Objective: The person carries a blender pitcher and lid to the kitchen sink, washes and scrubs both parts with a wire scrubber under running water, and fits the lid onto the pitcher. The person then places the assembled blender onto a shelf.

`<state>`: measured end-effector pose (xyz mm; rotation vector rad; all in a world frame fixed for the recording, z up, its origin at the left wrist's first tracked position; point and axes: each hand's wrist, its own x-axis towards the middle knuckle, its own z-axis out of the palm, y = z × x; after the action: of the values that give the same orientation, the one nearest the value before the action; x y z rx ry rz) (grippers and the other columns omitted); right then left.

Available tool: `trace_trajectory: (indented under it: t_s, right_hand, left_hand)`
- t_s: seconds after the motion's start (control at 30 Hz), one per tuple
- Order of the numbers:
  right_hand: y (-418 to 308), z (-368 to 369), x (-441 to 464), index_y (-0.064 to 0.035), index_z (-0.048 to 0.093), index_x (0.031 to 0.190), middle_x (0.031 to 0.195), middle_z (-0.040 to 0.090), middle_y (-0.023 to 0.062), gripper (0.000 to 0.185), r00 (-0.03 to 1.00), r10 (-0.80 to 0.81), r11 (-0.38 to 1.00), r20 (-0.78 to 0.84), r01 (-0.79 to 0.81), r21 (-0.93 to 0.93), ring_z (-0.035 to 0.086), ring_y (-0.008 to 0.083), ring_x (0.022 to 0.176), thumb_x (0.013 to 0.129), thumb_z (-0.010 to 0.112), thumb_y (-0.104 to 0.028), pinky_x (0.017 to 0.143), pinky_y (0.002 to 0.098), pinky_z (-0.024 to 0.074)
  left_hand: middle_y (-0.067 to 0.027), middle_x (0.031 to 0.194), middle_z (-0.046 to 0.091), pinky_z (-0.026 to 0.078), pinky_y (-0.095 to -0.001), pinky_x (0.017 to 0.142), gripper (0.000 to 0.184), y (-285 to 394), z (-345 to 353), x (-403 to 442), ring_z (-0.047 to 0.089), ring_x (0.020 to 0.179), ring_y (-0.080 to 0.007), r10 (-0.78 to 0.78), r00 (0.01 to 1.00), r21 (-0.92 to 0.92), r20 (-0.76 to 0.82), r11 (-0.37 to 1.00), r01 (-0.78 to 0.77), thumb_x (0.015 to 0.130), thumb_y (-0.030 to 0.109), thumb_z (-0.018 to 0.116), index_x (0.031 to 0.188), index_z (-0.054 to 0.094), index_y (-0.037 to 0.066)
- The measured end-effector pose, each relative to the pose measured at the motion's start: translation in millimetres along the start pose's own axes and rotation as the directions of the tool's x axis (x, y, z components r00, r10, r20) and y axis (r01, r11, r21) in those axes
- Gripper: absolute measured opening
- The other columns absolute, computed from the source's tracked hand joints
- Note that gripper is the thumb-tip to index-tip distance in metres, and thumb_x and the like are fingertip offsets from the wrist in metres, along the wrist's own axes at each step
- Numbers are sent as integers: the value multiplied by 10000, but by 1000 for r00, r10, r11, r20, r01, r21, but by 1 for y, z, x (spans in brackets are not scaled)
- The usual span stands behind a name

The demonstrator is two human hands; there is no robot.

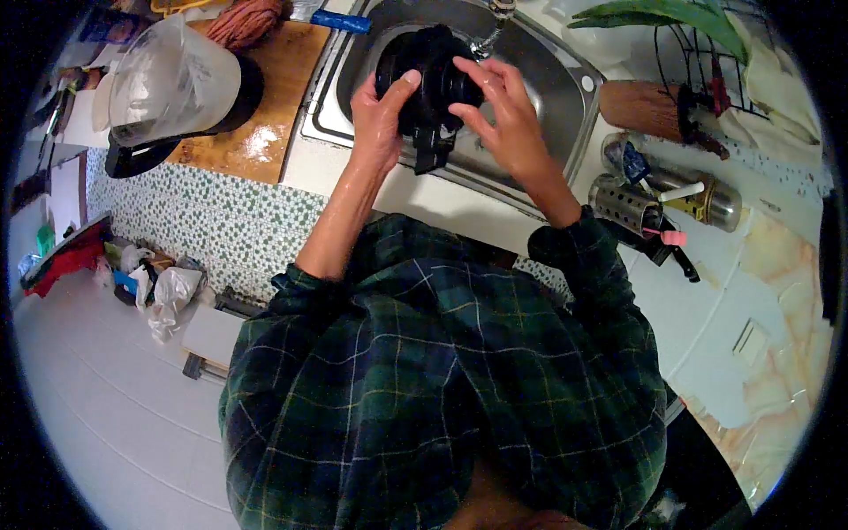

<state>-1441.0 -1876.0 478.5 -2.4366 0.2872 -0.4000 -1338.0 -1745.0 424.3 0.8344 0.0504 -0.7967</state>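
Observation:
Over the sink (565, 115) I hold a wet-looking black plastic part (428, 84), rounded, with a tab sticking out toward me. My left hand (382, 115) grips its left side, thumb on top and fingers hidden beneath. At its right side, the thumb and fingers of my right hand (505, 115) close around a round raised section. The part's exact kind cannot be made out. Just behind it is the metal faucet (502, 9).
A cloudy plastic pitcher (177, 84) with a black handle stands on a wooden board (296, 79) at left, near a reddish cloth (246, 22) and a blue-handled tool (342, 21). To the right are a perforated metal utensil holder (618, 201) and a brown cylinder (645, 110).

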Motion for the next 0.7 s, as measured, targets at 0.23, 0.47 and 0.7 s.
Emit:
trace_trajectory:
  t_s: [0.23, 0.47, 0.7]
  right_hand:
    - [0, 28, -13, -148, 508, 1207, 1079, 468, 132, 476, 975, 215, 953, -51, -198, 230, 484, 311, 1025, 763, 673, -201, 887, 372, 402]
    - [25, 59, -83, -114, 454, 1239, 1104, 488, 154, 533, 884, 459, 864, -87, -421, 276, 485, 317, 1011, 763, 676, -209, 866, 380, 412]
    - [28, 11, -185, -99, 440, 1255, 1134, 446, 114, 496, 679, 644, 752, -354, -646, 130, 528, 210, 940, 809, 647, -166, 808, 313, 470]
  left_hand:
    - [-70, 945, 611, 468, -258, 748, 329, 0, -12, 0, 582, 807, -133, 40, 999, 167, -13, 985, -37, 782, 135, 665, 1060, 567, -12]
    - [-87, 1034, 591, 446, -269, 817, 453, -44, -43, -5, 554, 926, -147, -308, 950, 418, 47, 870, 261, 830, 273, 643, 1150, 517, -22]
    - [-147, 1320, 360, 421, -384, 887, 686, -68, -14, 89, 429, 1134, -230, -121, 940, 775, 318, 604, -185, 780, 299, 687, 1322, 348, 54]
